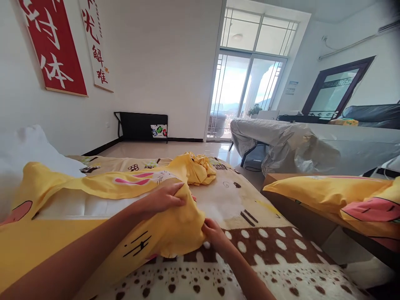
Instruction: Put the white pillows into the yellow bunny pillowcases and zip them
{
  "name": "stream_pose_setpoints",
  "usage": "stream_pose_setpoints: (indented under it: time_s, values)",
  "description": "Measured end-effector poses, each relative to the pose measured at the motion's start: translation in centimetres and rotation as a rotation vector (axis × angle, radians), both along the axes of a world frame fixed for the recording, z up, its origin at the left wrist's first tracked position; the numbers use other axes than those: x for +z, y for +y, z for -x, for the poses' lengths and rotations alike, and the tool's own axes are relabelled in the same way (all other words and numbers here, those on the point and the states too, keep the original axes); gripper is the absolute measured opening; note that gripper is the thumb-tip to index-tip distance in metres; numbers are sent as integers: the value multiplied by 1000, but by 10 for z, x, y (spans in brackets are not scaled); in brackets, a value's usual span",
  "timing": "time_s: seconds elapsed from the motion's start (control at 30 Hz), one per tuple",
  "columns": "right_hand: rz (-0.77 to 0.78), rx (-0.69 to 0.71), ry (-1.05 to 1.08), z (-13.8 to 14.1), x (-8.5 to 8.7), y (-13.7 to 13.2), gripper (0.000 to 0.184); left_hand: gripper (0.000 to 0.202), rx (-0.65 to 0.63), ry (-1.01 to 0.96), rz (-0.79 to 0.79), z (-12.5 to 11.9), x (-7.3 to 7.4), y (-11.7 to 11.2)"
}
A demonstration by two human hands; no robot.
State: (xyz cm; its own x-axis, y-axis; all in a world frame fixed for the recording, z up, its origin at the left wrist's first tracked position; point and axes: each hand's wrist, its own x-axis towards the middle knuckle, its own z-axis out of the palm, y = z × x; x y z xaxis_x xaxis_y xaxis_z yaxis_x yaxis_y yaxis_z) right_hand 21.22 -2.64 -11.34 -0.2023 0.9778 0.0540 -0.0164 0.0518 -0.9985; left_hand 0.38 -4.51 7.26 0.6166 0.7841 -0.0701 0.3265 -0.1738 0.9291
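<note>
A yellow printed pillowcase point(171, 225) lies across the bed in front of me, with a long opening along its upper side. White padding point(78, 206) shows through that opening. My left hand point(167, 196) reaches over the fabric and grips it near the right end, fingers closed. At the case's right corner, my right hand point(215, 234) pinches the yellow edge. Just beyond my hands lies a bunched heap of yellow fabric point(200, 168). The inside of the right corner is hidden by cloth.
A patterned fleece blanket point(265, 246) covers the bed. White bedding point(34, 146) is piled at left. A matching yellow pillow point(321, 191) rests on a cardboard box point(287, 208) to the right. Behind stand a plastic-covered table point(281, 137) and a folded black frame point(137, 125) against the wall.
</note>
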Motion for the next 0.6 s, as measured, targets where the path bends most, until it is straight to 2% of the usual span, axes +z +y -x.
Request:
stream_pose_setpoints:
  time_s: [0.1,0.17,0.23,0.3,0.37,0.43,0.5,0.53,0.57,0.6]
  values:
    - [3,-53,73,-1,13,-7,42,46,84,-88,40,16,12,9]
    - [-6,-86,92,-9,22,-6,44,55,174,-110,83,36,17,16]
    - [11,-98,104,-20,27,-3,45,58,236,-40,134,61,19,22]
    - [63,-40,123,-30,28,-1,46,52,282,114,125,87,20,29]
    - [150,83,108,-38,27,-3,47,38,351,351,-57,107,20,34]
    - [238,169,43,-44,26,-7,42,26,433,629,-342,114,18,34]
    - [292,191,-7,-46,26,-11,36,12,537,817,-673,103,9,21]
    - [301,198,-8,-47,27,-12,33,12,566,836,-828,92,2,9]
    - [298,208,8,-46,28,-14,32,22,570,798,-982,78,-9,-8]
    - [289,221,34,-44,31,-14,32,31,482,721,-1085,62,-21,-28]
